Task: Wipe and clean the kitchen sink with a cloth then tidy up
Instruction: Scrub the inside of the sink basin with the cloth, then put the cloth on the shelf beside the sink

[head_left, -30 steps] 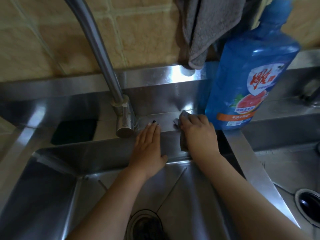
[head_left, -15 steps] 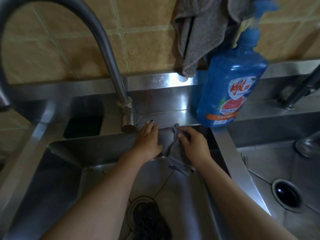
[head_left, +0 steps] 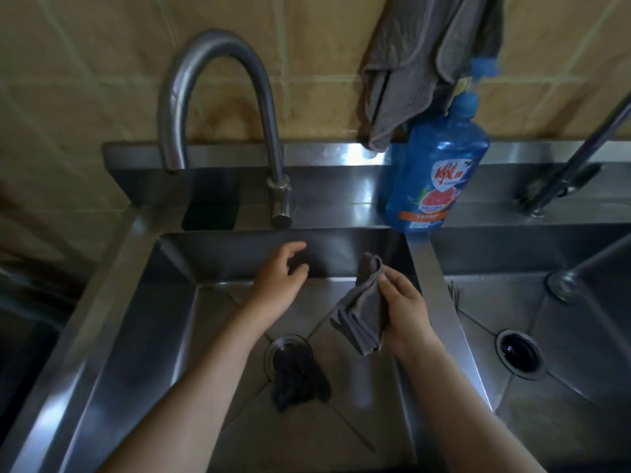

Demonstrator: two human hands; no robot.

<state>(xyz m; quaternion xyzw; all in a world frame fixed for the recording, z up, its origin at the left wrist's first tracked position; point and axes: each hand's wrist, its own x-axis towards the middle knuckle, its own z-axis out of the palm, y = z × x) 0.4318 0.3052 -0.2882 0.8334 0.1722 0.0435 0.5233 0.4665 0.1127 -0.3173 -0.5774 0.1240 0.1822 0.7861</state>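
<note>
A steel double sink fills the head view; I look into its left basin [head_left: 164, 336]. My right hand [head_left: 403, 305] grips a folded grey cloth [head_left: 362, 312], lifted above the basin floor near the divider. My left hand [head_left: 280, 278] hovers in front of the basin's back wall with loosely curled fingers, holding nothing. A dark scrubbing pad or rag [head_left: 297, 380] lies on the drain [head_left: 288, 346] of the left basin.
A curved faucet [head_left: 218, 97] stands on the back ledge. A blue dish-soap bottle [head_left: 437, 169] sits at the divider's far end. A grey towel [head_left: 420, 59] hangs on the tiled wall. The right basin [head_left: 563, 336] has its own drain [head_left: 519, 353] and a second faucet [head_left: 577, 162].
Both hands came off the back ledge and dropped into the left basin. The right hand lifted the cloth away from the ledge; the left hand's fingers went from flat to loosely curled. The view pulled back.
</note>
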